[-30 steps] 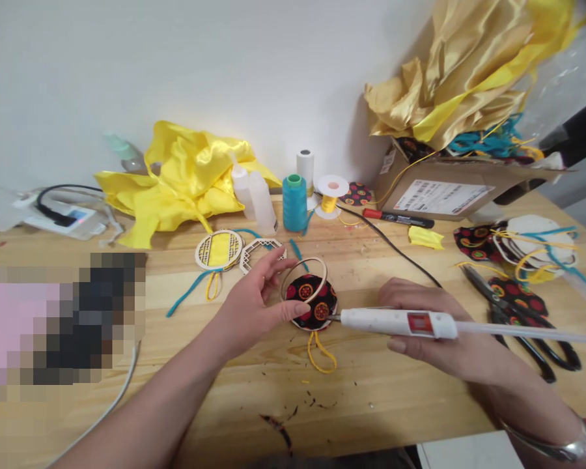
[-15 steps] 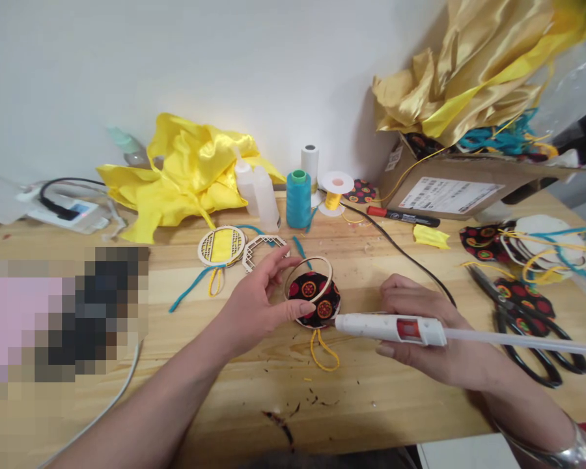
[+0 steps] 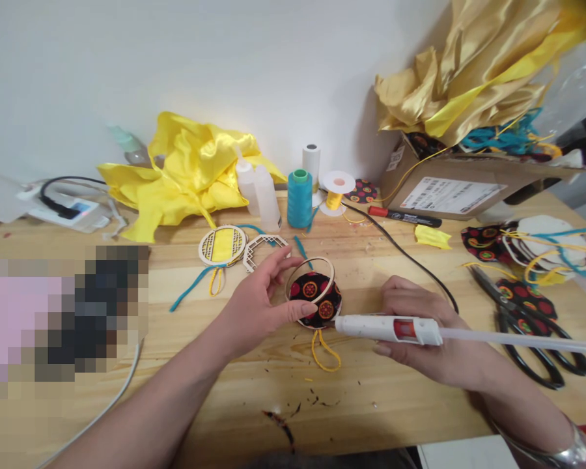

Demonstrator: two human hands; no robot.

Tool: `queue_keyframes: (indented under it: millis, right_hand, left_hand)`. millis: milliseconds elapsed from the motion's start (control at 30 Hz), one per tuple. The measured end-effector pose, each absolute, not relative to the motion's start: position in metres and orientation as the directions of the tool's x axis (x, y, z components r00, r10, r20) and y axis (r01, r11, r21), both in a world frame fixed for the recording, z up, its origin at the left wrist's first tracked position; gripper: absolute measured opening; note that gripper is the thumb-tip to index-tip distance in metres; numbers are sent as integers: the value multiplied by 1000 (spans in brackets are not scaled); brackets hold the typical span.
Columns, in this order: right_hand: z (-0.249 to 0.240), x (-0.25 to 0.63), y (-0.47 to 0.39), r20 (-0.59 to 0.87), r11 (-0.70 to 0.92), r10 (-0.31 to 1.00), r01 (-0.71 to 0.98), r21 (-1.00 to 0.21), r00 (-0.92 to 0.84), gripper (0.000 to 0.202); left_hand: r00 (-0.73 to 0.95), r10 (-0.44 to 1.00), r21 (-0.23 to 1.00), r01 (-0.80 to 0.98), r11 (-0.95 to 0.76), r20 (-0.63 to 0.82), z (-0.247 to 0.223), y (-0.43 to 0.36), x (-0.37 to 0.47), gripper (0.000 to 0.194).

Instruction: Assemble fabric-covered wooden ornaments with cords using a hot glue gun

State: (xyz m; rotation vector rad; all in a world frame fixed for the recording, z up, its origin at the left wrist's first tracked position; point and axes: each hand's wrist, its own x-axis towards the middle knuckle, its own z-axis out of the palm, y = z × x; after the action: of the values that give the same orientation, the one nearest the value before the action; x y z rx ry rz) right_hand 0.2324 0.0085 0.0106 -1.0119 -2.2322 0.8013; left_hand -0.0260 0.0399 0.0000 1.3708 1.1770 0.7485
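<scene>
My left hand [image 3: 268, 296] pinches a thin wooden ring [image 3: 331, 277] between thumb and fingers. The ring is tilted over a round piece of patterned black fabric [image 3: 317, 293] lying on the table, with a yellow cord loop [image 3: 328, 355] coming out at its near edge. My right hand [image 3: 415, 319] is wrapped around a white glue gun [image 3: 371, 327], whose tip meets the fabric's lower right edge. A clear glue stick [image 3: 512, 339] sticks out of its back end. Beyond my left hand lie a round wooden lattice piece backed in yellow [image 3: 223, 245] and an octagonal lattice frame [image 3: 258, 251].
Black-handled scissors [image 3: 512, 319] lie to the right, beside fabric scraps. Behind stand a teal thread cone [image 3: 299, 200], white bottles [image 3: 266, 198] and a cardboard box [image 3: 434, 182]. A black cable [image 3: 405, 251] runs behind my right hand. Yellow satin [image 3: 180, 172] is heaped at the back left.
Both hands, the ring and the glue gun hold nearly the same position. The whole view has shifted very slightly.
</scene>
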Motion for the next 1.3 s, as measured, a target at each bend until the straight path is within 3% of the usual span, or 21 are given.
queue_keyframes:
  millis: [1033, 1300]
  right_hand:
    - [19, 240, 10, 223, 562, 788, 522, -642, -574, 33]
    - [29, 248, 21, 127, 403, 854, 486, -776, -505, 33]
  left_hand:
    - [279, 940, 969, 201, 145, -198, 2, 40, -25, 83]
    - [257, 947, 971, 188, 146, -193, 1, 40, -25, 86]
